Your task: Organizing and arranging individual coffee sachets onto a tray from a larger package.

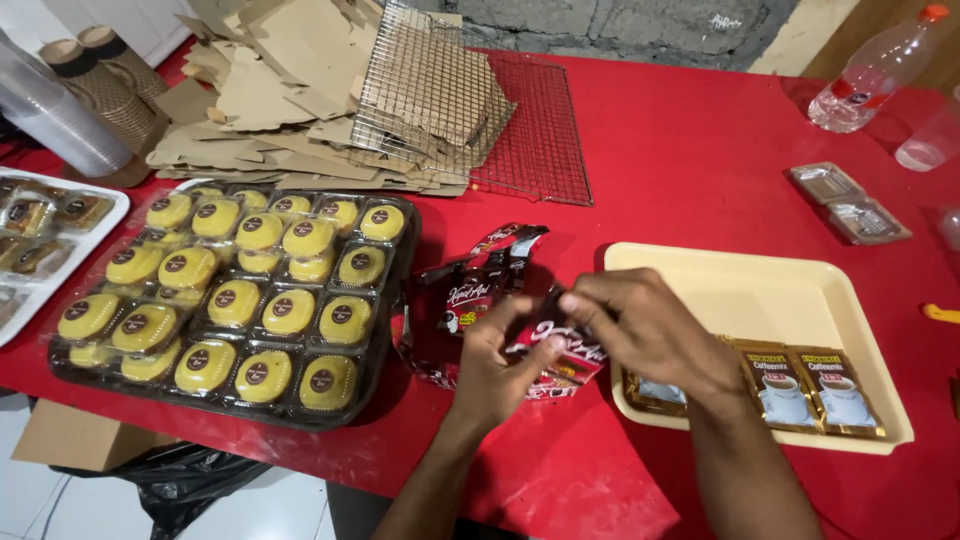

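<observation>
Sachet strip (555,345) pinched in both hands' grip, above table (700,150)

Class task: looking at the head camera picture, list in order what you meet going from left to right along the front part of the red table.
White tray of wrapped cakes → dark tray of yellow packed cakes → left hand on the strip of red sachets → right hand → cream tray → brown coffee sachets.

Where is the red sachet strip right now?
In the head view, the red sachet strip lies centre table, held by both hands, between the dark tray of yellow cakes and the cream tray.
</observation>
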